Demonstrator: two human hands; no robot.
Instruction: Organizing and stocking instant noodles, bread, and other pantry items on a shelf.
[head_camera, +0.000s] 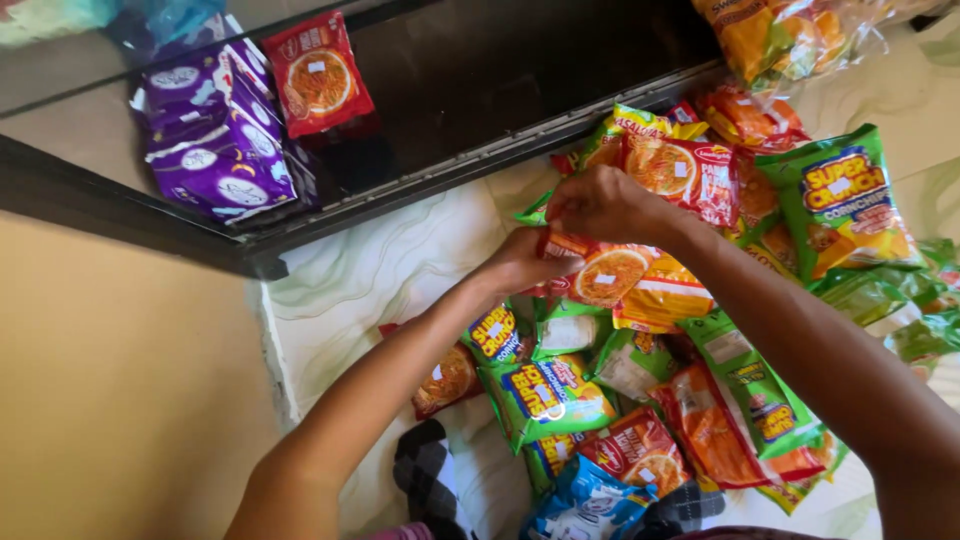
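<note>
Both the left hand (520, 262) and the right hand (600, 205) pinch one red noodle packet (605, 272) above the floor pile of snack packets (560, 395); an uneven pull may tear its wrapper or drop it.

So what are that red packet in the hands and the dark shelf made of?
The red packet, gripped by both hands, left and right, looks like thin glossy plastic film: it crinkles and glints. The dark shelf seems to be polished glass or lacquered board, since it mirrors the packets on it.
</note>
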